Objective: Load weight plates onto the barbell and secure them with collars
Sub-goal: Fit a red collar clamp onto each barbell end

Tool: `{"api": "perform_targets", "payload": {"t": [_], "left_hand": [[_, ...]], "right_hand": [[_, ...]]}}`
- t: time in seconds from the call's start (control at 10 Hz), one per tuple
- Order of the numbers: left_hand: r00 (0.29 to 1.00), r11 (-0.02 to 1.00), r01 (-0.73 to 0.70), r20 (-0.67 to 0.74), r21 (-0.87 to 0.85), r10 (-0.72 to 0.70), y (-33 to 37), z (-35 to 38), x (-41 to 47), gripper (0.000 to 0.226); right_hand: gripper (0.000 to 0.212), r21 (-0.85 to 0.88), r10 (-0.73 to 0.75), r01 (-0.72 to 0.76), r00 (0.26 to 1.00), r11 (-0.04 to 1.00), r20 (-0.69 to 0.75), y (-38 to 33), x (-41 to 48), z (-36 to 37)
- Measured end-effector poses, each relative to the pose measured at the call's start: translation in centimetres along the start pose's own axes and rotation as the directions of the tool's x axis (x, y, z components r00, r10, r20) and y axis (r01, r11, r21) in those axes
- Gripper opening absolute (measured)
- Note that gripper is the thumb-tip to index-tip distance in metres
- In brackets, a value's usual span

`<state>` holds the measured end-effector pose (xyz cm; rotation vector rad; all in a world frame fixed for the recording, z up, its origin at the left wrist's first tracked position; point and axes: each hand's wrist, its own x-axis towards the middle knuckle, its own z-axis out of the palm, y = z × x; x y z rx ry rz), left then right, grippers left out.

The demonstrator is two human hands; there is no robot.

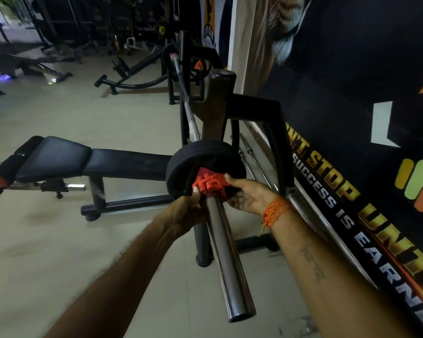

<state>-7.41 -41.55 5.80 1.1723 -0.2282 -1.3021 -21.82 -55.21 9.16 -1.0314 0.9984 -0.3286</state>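
A barbell rests on a bench rack, its steel sleeve (226,254) pointing toward me. A black weight plate (181,159) sits on the sleeve near the rack upright. Pressed against the plate's face is a red plastic collar (210,182) around the sleeve. My left hand (189,206) grips the collar from the left and below. My right hand (248,193), with orange threads at the wrist, holds its right side with the thumb on top. The far end of the bar (181,76) shows another plate with a red collar.
A black padded bench (83,159) lies to the left under the bar. The rack's black frame (276,132) stands just right of the plate. Spare bars (252,154) lean by the poster wall on the right. Other gym machines fill the back left.
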Motion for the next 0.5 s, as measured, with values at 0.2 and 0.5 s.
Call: {"api": "perform_targets", "payload": {"t": [0.2, 0.5], "left_hand": [[0.989, 0.942, -0.085, -0.088, 0.324, 0.12, 0.1, 0.6, -2.6, 0.04], [0.724, 0.4, -0.358, -0.02, 0.844, 0.69, -5.8, 4.0, -16.1, 0.054]], "right_hand": [[0.026, -0.255, -0.305, 0.27, 0.946, 0.928, -0.107, 1.1, -2.7, 0.9], [0.051, -0.784, -0.827, 0.544, 0.558, 0.299, 0.072, 8.7, -12.6, -1.7]]}}
